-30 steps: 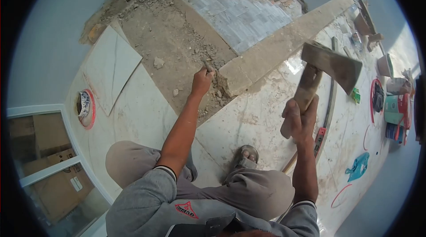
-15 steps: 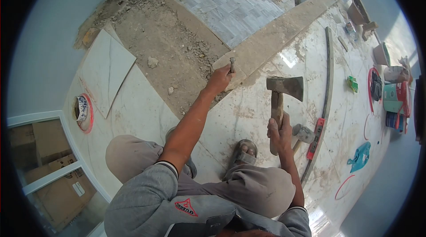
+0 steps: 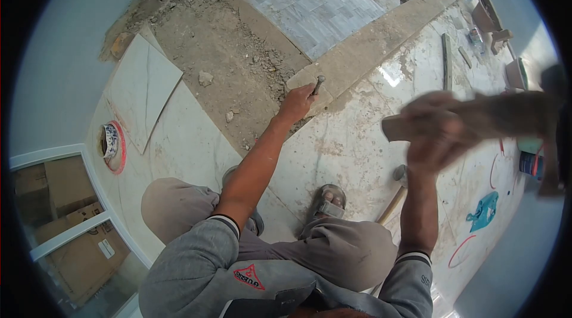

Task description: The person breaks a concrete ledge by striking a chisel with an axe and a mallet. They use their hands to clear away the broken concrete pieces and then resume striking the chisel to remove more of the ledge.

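My left hand (image 3: 296,104) is closed around a metal chisel (image 3: 320,81), its blunt end sticking up above the fist. The chisel is at the corner where the bare cement strip (image 3: 363,47) meets the rough, broken floor (image 3: 244,82); its tip is hidden. My right hand (image 3: 438,133), blurred by motion, grips the wooden handle of a hatchet (image 3: 503,116). The hatchet is raised on the right, its head smeared and partly lost at the dark image edge. Below that hand, a mallet (image 3: 391,203) lies on the marble-look floor.
Grey tiled stairs (image 3: 310,11) descend beyond the cement strip. A loose white tile (image 3: 143,91) lies to the left, beside a red-rimmed round container (image 3: 111,142). Cardboard boxes (image 3: 89,252) show behind white-framed glass. A blue plastic bag (image 3: 484,211) is at right.
My right hand has swung the hatchet up and to the right, from upright above the floor to sideways near the camera. My left hand stays put; the chisel tilts slightly more to the right.
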### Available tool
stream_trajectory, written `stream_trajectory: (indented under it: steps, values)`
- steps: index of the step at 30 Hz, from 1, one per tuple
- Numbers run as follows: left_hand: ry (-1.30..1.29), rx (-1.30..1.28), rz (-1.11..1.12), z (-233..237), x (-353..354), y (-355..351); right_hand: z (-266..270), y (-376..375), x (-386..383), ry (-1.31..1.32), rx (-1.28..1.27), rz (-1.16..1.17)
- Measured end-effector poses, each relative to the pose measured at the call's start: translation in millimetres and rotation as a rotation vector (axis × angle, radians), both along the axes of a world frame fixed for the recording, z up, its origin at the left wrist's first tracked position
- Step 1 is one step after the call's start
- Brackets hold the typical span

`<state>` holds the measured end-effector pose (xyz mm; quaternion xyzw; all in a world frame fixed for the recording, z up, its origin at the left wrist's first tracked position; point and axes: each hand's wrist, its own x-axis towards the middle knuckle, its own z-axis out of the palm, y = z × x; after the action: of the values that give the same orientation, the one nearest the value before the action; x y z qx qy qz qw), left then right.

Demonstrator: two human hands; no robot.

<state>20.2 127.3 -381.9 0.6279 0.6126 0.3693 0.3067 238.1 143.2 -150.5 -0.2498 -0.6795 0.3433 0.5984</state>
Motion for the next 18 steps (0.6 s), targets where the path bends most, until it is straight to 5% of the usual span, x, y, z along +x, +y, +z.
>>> stream_trajectory:
  steps: [1, 3, 4, 8, 10, 11, 13, 15, 16, 17, 18]
  values:
    - [0.014, 0.055, 0.003, -2.9, -0.7, 1.3, -23.5, 0.0, 2.1, -0.334, 0.104, 0.003]
    - [0.044, 0.049, 0.005, -8.2, 0.6, -2.2, -69.2, -2.6, 1.5, -1.187, -0.377, 0.077]
    - [0.079, 0.042, 0.006, -8.9, 0.6, -0.3, -72.0, -0.6, 1.9, -1.226, -0.477, 0.214]
    - [0.08, 0.127, 0.035, -17.8, 1.2, -7.0, -20.8, -10.2, 3.9, -0.969, -0.329, -0.051]
    - [0.032, 0.09, 0.031, -9.7, -0.8, -1.2, 18.2, -14.4, 6.8, -0.482, -0.348, -0.1]
    - [0.031, 0.082, 0.035, -10.3, -0.9, -0.5, 29.7, -12.2, 2.3, -0.483, -0.355, -0.095]
    - [-0.002, 0.067, 0.006, -11.9, -0.9, -1.7, 42.0, -5.9, -10.8, 0.157, -0.051, -0.032]
    - [0.02, 0.064, 0.005, -10.4, -0.5, -5.0, -26.9, 3.5, 7.3, -0.17, 0.116, -0.005]
    - [0.045, 0.072, 0.011, -8.7, -0.4, -3.3, -71.8, 3.6, 16.9, -0.605, 0.189, -0.005]
    - [0.046, 0.086, 0.008, -12.5, 2.0, -7.9, -89.5, -8.9, 17.1, -1.11, -0.329, 0.151]
    - [0.034, 0.066, 0.053, -20.0, 5.7, -14.7, -93.0, -11.4, 16.4, -1.178, -0.464, 0.182]
